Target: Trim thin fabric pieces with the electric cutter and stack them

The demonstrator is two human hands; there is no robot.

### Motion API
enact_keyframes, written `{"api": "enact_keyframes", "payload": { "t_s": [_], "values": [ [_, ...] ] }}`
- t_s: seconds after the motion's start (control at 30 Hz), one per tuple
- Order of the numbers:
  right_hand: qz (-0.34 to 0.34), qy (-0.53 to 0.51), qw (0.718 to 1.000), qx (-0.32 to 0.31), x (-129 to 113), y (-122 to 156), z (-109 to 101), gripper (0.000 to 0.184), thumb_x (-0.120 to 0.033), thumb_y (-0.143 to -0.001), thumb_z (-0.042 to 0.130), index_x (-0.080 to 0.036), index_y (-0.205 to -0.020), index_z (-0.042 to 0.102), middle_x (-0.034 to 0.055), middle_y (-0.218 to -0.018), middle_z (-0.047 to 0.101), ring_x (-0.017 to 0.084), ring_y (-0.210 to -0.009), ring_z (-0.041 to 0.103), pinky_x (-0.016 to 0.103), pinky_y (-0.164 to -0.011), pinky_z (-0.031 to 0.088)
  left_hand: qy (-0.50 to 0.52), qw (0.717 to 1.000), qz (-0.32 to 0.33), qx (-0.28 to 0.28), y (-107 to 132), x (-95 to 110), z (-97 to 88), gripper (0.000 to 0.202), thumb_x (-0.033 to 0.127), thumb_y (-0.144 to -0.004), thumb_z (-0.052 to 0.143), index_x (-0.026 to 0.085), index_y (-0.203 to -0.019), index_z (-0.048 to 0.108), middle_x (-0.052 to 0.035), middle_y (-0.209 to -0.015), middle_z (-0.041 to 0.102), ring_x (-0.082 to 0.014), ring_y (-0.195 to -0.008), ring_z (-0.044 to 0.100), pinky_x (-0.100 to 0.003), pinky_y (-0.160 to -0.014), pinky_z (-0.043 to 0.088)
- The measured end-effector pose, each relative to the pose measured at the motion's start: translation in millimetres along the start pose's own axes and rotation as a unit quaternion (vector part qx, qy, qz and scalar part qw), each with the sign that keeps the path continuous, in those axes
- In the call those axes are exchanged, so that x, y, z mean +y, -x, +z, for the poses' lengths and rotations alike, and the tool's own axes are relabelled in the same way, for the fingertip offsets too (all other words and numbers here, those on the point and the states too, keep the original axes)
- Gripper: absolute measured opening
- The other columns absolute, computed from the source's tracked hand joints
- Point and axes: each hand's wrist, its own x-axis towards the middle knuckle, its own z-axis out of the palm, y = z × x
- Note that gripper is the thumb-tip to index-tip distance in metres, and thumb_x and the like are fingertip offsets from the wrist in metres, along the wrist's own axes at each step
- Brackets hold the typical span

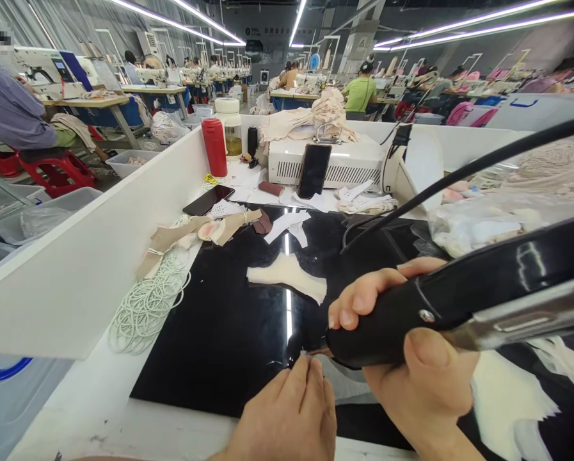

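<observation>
My right hand (411,365) is wrapped round the black handle of a corded hand tool (459,301), whose tip points down at the glossy black work surface (219,320). My left hand (291,410) sits just below the tip with its fingers pinched together on something small that I cannot make out. A cream fabric piece (289,275) lies flat on the black surface a little beyond both hands. The tool's black cable (459,173) arcs away to the upper right.
A white partition wall (75,275) runs along the left. White elastic loops (147,301) and beige fabric strips (195,230) lie at the left. Behind are a red bottle (214,147), two phones, a white machine (344,160) and bagged pieces (498,224). Other workers sit at distant tables.
</observation>
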Motion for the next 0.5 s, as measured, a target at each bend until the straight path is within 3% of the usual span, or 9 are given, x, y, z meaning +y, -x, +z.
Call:
{"api": "enact_keyframes", "payload": {
  "t_s": [0.17,0.37,0.5],
  "values": [
    [0.014,-0.014,0.996,0.082,-20.1,-7.5,-12.8,0.043,-0.042,-0.071,0.090,-0.029,-0.102,0.062,-0.0047,-0.072,0.066,0.016,-0.058,0.060,0.029,-0.051,0.057,0.018,0.994,0.065,-0.086,-13.2,-20.8,-12.4,0.033,0.011,-0.102,0.039,0.010,-0.112,0.071,-0.0087,-0.115,0.078,-0.0220,-0.105,0.074,-0.029,-0.087,0.058],
    [0.017,0.020,0.990,0.136,-44.9,5.5,-34.3,0.048,-0.043,-0.062,0.095,-0.030,-0.098,0.066,-0.0037,-0.067,0.066,0.017,-0.055,0.059,0.030,-0.049,0.057,0.060,0.970,0.094,-0.217,-28.2,-50.0,-24.0,0.027,0.016,-0.102,0.050,0.010,-0.123,0.065,-0.0093,-0.131,0.071,-0.0246,-0.121,0.066,-0.038,-0.106,0.050],
    [-0.006,0.029,0.990,0.136,-45.4,15.0,-41.6,0.044,-0.042,-0.067,0.093,-0.028,-0.099,0.066,-0.0031,-0.067,0.067,0.016,-0.054,0.060,0.030,-0.050,0.058,0.093,0.965,0.072,-0.234,-31.1,-53.9,-24.1,0.022,0.014,-0.102,0.054,0.014,-0.122,0.063,-0.0078,-0.136,0.066,-0.0244,-0.128,0.061,-0.042,-0.114,0.044]
  ]
}}
